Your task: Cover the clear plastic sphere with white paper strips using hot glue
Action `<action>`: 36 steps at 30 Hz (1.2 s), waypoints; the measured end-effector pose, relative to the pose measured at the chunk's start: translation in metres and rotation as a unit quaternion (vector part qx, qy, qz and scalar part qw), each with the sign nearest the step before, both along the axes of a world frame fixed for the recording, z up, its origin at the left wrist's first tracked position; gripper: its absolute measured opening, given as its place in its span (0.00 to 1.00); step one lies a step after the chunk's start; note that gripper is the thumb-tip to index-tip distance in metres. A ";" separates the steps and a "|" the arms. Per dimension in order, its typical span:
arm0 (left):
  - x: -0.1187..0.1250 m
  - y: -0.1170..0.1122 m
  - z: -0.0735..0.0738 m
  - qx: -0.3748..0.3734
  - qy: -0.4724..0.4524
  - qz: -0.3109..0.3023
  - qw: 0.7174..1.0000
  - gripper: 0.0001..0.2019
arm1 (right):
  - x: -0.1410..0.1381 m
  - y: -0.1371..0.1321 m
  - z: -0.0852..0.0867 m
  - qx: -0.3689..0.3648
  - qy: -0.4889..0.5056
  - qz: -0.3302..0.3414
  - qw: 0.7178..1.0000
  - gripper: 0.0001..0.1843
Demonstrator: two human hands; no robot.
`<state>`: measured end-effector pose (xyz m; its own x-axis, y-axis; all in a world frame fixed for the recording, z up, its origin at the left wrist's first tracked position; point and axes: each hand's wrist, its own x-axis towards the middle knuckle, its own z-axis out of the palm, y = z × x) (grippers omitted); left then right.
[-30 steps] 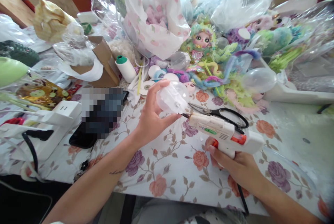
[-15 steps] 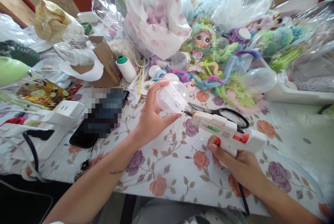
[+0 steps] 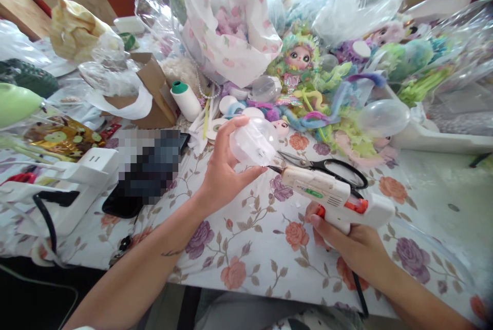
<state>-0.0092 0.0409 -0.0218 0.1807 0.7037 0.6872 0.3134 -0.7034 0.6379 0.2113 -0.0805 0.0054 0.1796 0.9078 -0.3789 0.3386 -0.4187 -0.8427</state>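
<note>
My left hand (image 3: 227,171) is closed around a clear, rounded plastic shell (image 3: 252,137), thumb below and fingers behind it. A whitish strip or film lies across the shell's near side. In my right hand (image 3: 339,235) is a white glue gun (image 3: 327,189) with a red trigger under my fingers. Its dark nozzle points left and comes up to the shell's lower right edge, close to my left thumb; whether it touches I cannot tell. Black-handled scissors (image 3: 342,172) lie on the flowered tablecloth (image 3: 262,248) just behind the glue gun.
A phone (image 3: 142,181) and a white power strip (image 3: 80,181) lie on the left. Behind stand a thread cone (image 3: 187,101), a cardboard box (image 3: 157,91) and a strawberry-print bag (image 3: 239,58). A doll (image 3: 296,58) sits among fluffy trimmings; another clear shell (image 3: 385,117) rests at right.
The glue gun has shifted very slightly, its nozzle a little further left toward the shell's edge. My left hand and the shell stay almost in place.
</note>
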 end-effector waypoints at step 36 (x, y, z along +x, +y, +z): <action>-0.001 0.001 -0.001 0.012 0.001 -0.001 1.000 0.40 | -0.006 -0.001 0.008 -0.046 -0.010 -0.032 0.998 0.15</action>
